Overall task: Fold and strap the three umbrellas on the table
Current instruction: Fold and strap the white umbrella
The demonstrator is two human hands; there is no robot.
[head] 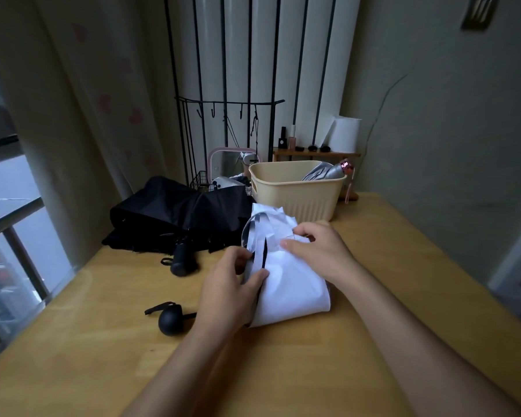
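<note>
A white umbrella (289, 281) with dark-lined folds lies loosely bunched in the middle of the wooden table (373, 311). My left hand (229, 287) pinches its folds along the left side. My right hand (316, 248) presses and grips the fabric at the top right. Its black round handle (170, 322) with a wrist loop pokes out to the left of my left wrist. A black umbrella (178, 215) lies slumped and unfolded at the back left, its handle (182, 260) pointing toward me. A silver umbrella (325, 173) with a pink handle rests folded in the beige basket (298, 197).
The basket stands just behind the white umbrella. A black wire rack (223, 115), a pink-framed mirror (232, 164) and a small shelf with bottles and a paper roll (345, 133) stand at the back. A window runs along the left; a wall lies to the right.
</note>
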